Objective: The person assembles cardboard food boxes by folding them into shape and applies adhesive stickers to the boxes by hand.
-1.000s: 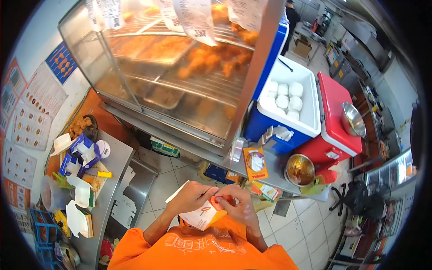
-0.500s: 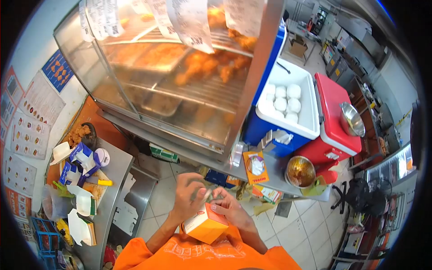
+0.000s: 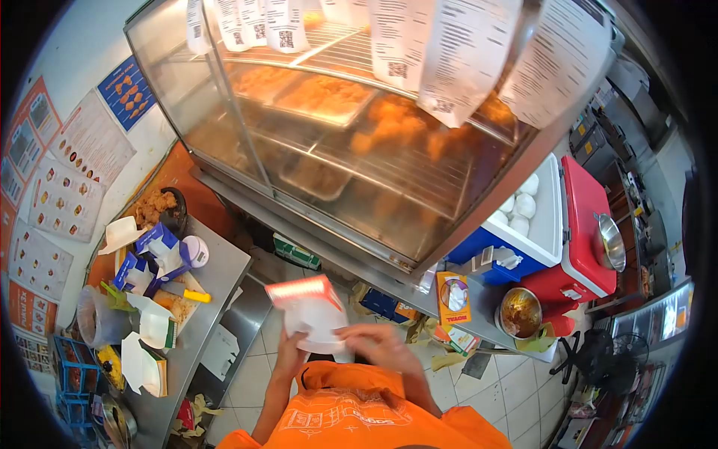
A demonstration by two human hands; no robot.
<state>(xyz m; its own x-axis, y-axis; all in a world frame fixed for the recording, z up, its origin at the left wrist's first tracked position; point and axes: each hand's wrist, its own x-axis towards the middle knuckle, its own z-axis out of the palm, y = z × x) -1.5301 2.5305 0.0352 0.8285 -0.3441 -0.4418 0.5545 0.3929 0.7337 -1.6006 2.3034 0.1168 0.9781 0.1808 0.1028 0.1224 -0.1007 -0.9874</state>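
A small carton (image 3: 310, 307), its inside white and one edge red-orange, is tilted up in front of the orange shirt and smeared by motion. My left hand (image 3: 290, 350) grips its lower left side. Beside its lower right edge is my right hand (image 3: 381, 344), blurred, so its finger positions and any contact with the carton are unclear. Beyond both hands stands the glass warming cabinet (image 3: 336, 142) with fried food on trays. Printed receipts (image 3: 467, 60) hang across its front.
A steel counter (image 3: 206, 299) at left holds opened boxes (image 3: 161, 320) and a plastic tub (image 3: 97, 318). Right of the cabinet are a blue cooler (image 3: 550, 217) with white bundles, a red cooler (image 3: 587, 224), a sauce bowl (image 3: 520, 313) and an orange box (image 3: 453, 298).
The carton has turned from its orange outside to its white inside and risen slightly left, held in my left hand. My hands have moved apart. The view has shifted, bringing the cabinet and receipts closer.
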